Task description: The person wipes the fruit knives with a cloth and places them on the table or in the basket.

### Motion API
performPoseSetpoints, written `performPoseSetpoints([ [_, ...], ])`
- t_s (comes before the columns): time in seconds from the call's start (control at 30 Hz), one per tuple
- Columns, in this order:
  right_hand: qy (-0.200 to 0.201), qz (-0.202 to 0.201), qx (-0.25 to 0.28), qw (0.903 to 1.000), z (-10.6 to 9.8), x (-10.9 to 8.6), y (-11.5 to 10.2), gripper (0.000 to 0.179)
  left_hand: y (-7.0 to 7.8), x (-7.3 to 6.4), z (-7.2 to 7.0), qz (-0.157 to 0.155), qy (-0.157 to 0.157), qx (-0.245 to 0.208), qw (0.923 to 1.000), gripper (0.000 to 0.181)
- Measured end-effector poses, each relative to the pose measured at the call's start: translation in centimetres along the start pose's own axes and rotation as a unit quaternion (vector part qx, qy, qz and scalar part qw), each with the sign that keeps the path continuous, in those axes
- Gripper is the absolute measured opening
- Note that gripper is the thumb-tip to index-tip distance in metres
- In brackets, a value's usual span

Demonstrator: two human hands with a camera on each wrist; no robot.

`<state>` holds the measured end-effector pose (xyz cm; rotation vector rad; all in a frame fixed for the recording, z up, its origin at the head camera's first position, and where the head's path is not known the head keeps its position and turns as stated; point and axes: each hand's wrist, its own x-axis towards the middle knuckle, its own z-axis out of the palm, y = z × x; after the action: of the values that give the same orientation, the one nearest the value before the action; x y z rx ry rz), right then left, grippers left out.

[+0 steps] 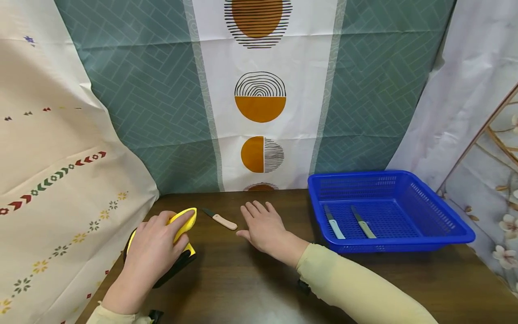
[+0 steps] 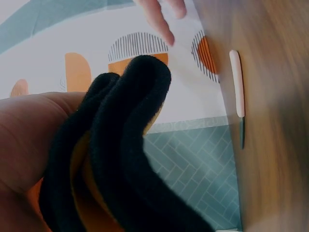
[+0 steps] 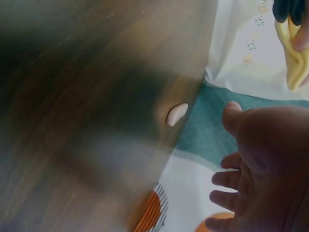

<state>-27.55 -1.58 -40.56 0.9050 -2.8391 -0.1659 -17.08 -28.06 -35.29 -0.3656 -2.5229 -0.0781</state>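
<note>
My left hand (image 1: 155, 243) grips a folded yellow and black cloth (image 1: 185, 222) above the left part of the table. In the left wrist view the dark side of the cloth (image 2: 147, 92) faces the camera, with yellow between its folds. A small knife with a pale pink handle (image 1: 225, 222) and a dark blade lies on the table between the hands. Just right of that handle, my right hand (image 1: 265, 228) is held palm down with straight fingers, holding nothing. The right wrist view shows the knife's handle (image 3: 177, 114) apart from that hand.
A blue plastic basket (image 1: 408, 244) stands on the right of the brown table (image 1: 243, 279). Inside it lie a knife with a light blue handle (image 1: 337, 229) and one with a pale green handle (image 1: 367, 229). Patterned cloths (image 1: 162, 90) hang behind the table and at both sides.
</note>
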Motion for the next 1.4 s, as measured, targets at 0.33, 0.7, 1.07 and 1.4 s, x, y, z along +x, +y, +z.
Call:
performPoseSetpoints([
  [0.33, -0.057, -0.038, 0.018, 0.9975, 1.2, 1.4, -2.5, 0.078, -0.2, -0.1, -0.1, -0.011, -0.019, 0.003, 0.9998, 0.052],
  [0.7, -0.094, -0.053, 0.013, 0.9941, 2.4, 1.9, -4.2, 0.079, -0.5, -0.7, 0.2, -0.021, -0.029, 0.005, 0.9993, 0.052],
  [1.07, -0.105, -0.058, 0.011, 0.9927, 2.8, 1.8, -3.7, 0.077, -0.4, -0.5, 0.2, -0.023, -0.032, 0.004, 0.9992, 0.053],
  [1.4, -0.099, -0.075, 0.009, 0.9922, 2.5, 0.0, -1.7, 0.075, -0.1, -0.4, 0.5, -0.022, -0.03, -0.004, 0.9993, 0.053],
])
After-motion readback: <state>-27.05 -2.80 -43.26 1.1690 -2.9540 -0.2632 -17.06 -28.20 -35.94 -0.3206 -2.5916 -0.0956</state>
